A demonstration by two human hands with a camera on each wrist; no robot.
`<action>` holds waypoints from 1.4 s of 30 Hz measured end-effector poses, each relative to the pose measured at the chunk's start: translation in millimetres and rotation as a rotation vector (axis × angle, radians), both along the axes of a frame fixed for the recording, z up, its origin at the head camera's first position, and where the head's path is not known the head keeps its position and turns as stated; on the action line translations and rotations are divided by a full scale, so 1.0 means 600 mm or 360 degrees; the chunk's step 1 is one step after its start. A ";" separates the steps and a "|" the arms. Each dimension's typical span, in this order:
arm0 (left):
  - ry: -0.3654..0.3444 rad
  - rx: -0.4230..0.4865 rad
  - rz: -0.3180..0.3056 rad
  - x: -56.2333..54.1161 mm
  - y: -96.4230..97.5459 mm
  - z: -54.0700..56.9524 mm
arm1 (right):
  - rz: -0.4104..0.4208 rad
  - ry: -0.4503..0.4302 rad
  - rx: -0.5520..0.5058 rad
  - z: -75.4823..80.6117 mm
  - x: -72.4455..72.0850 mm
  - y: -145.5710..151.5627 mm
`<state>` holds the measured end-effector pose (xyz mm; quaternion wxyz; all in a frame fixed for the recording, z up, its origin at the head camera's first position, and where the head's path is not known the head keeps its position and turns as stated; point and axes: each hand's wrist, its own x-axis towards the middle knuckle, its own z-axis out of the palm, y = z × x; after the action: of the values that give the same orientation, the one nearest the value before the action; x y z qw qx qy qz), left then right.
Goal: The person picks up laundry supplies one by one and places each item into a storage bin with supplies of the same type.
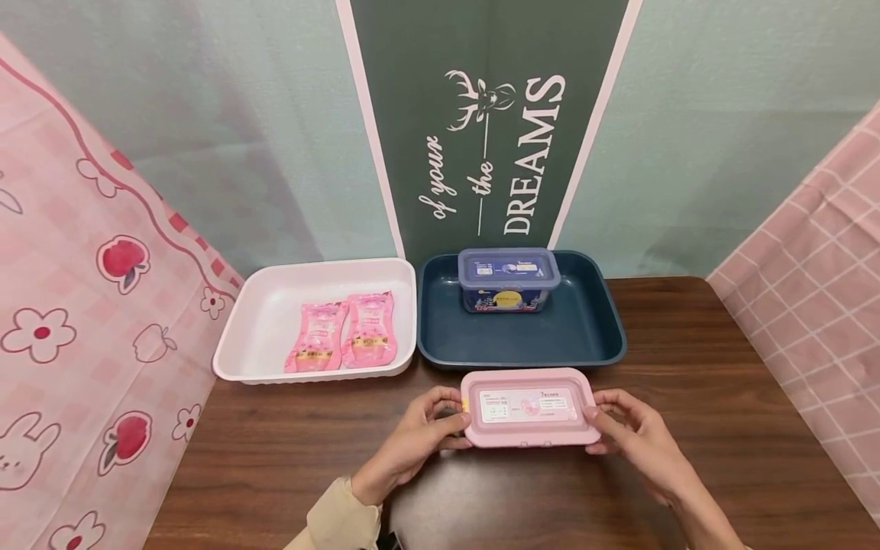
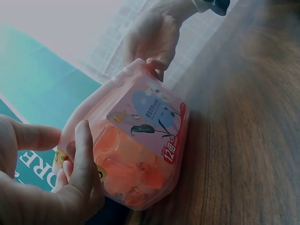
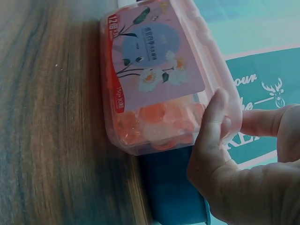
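Two bare hands show, with no rings, gloves or watch on either in any view. The left hand (image 1: pixel 412 443) comes out of a long sleeve (image 1: pixel 337 519) of pale beige cloth — a soft, slightly bunched cuff that ends at the wrist, with a small dark patch just beside it at the lower edge of the head view. The right hand (image 1: pixel 639 439) leads into a bare forearm, uncovered as far as the frame shows. Fingernails are short and plain — unpainted, as the wrist views show on the thumbs (image 3: pixel 213 117).
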<state>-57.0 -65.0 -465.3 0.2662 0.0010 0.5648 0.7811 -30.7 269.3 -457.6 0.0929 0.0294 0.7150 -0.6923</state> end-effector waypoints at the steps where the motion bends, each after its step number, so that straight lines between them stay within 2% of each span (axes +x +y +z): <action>1: -0.0001 -0.0001 0.0005 0.000 0.001 0.001 | 0.0005 -0.0010 -0.0017 0.000 0.000 0.001; 10: 0.0022 -0.0020 0.0077 -0.002 0.003 0.003 | -0.0013 -0.0031 -0.0042 -0.001 -0.001 0.002; 18: 0.0011 0.0067 0.0093 -0.005 -0.004 0.008 | 0.0006 0.0045 -0.0026 0.006 0.000 -0.002; 24: 0.0015 0.0077 0.0111 -0.008 -0.007 0.024 | 0.0008 0.0102 -0.0028 0.020 -0.001 -0.006; 31: 0.0070 0.0065 0.0121 -0.008 -0.008 0.045 | 0.0000 0.0139 -0.0055 0.043 -0.003 -0.007; 36: 0.0110 0.0060 0.0129 -0.010 -0.005 0.061 | 0.0064 0.0164 -0.0080 0.058 -0.010 -0.003; 42: 0.0152 0.0086 0.0140 -0.019 -0.004 0.079 | 0.0081 0.0250 -0.0152 0.069 -0.024 0.001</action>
<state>-68.3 -67.6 -418.2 0.2041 0.0205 0.5549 0.8062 -44.8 269.6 -415.9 0.0555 -0.0476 0.6867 -0.7233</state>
